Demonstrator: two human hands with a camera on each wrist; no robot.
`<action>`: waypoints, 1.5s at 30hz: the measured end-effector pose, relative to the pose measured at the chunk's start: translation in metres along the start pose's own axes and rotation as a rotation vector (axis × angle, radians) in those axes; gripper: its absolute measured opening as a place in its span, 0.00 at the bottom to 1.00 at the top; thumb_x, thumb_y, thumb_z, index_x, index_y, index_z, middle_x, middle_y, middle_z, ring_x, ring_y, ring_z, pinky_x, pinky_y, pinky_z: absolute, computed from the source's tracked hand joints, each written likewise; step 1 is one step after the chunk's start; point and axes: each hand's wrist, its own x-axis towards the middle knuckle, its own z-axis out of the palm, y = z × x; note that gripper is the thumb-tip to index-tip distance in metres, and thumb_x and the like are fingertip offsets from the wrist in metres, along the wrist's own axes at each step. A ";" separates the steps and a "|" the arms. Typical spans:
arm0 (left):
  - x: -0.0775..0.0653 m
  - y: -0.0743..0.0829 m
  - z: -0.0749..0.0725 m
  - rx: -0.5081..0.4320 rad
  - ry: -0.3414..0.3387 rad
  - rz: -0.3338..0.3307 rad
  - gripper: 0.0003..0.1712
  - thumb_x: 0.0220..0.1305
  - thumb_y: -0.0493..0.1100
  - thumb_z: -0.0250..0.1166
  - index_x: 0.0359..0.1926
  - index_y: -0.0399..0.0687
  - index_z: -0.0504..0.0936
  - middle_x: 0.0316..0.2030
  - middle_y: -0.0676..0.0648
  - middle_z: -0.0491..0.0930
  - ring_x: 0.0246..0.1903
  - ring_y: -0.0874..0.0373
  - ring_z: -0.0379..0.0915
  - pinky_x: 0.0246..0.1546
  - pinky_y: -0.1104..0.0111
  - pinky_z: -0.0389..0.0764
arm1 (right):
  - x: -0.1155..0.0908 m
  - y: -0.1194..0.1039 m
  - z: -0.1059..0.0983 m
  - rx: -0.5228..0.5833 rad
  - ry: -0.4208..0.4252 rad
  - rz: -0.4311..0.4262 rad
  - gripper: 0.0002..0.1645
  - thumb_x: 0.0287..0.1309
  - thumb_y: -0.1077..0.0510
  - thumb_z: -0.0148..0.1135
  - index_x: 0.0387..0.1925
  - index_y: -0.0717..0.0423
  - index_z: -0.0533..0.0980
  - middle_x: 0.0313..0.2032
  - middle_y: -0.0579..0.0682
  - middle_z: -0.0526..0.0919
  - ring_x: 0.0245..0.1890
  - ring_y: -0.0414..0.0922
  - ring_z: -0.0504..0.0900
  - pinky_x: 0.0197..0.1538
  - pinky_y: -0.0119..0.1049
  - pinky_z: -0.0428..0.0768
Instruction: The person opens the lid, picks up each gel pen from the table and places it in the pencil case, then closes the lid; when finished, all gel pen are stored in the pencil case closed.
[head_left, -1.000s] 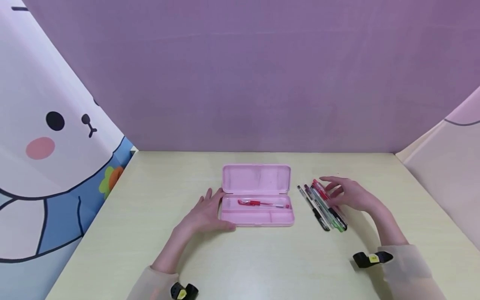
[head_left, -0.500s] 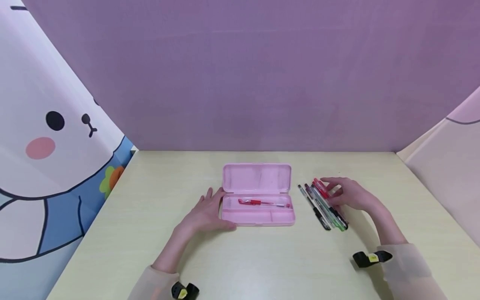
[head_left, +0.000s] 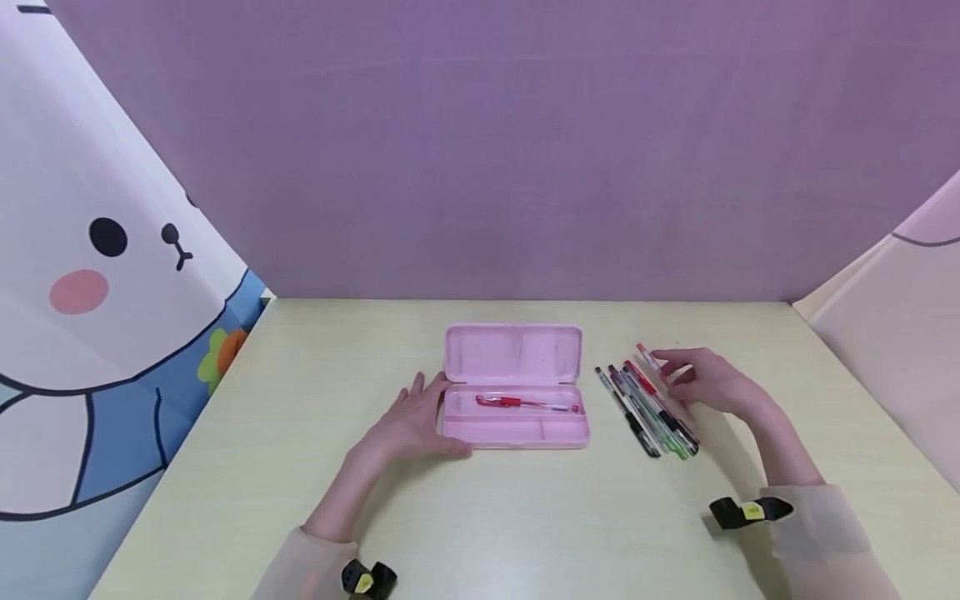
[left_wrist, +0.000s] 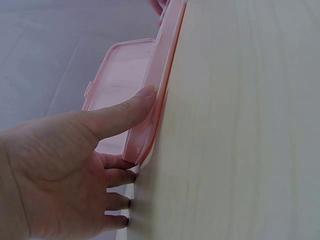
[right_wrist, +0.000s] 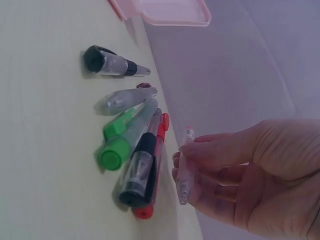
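A pink pencil case (head_left: pixel 512 442) lies with its lid folded back, and a red pen (head_left: pixel 510 402) rests in its rear compartment. My left hand (head_left: pixel 411 425) holds the case's left end, the thumb along the front wall and the other fingers at the side. Between thumb and fingers my right hand (head_left: pixel 712 382) pinches a slim clear pen (right_wrist: pixel 185 175) with a pinkish tip, raised just off the pile. Beside it several pens lie in a loose bundle: a black-capped pen (right_wrist: pixel 138 172), a green one (right_wrist: pixel 115 152), a red one (right_wrist: pixel 164 125) and another black pen (head_left: pixel 628 414).
The pale wooden table (head_left: pixel 525 525) ends at a purple backdrop (head_left: pixel 525 167). At the left hangs a cloth printed with a cartoon animal (head_left: pixel 97 333), and a light cloth (head_left: pixel 900 317) hangs at the right.
My right hand has drawn the clear pen up and slightly right, away from the bundle, and the red pen there shows more. My left hand stays at the case.
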 end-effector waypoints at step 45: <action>0.002 0.000 -0.003 -0.003 -0.017 0.022 0.59 0.49 0.56 0.79 0.77 0.49 0.60 0.79 0.37 0.58 0.81 0.30 0.36 0.80 0.36 0.46 | 0.024 -0.073 0.029 0.092 0.337 -0.305 0.38 0.63 0.68 0.67 0.73 0.49 0.70 0.48 0.56 0.87 0.45 0.39 0.85 0.45 0.22 0.84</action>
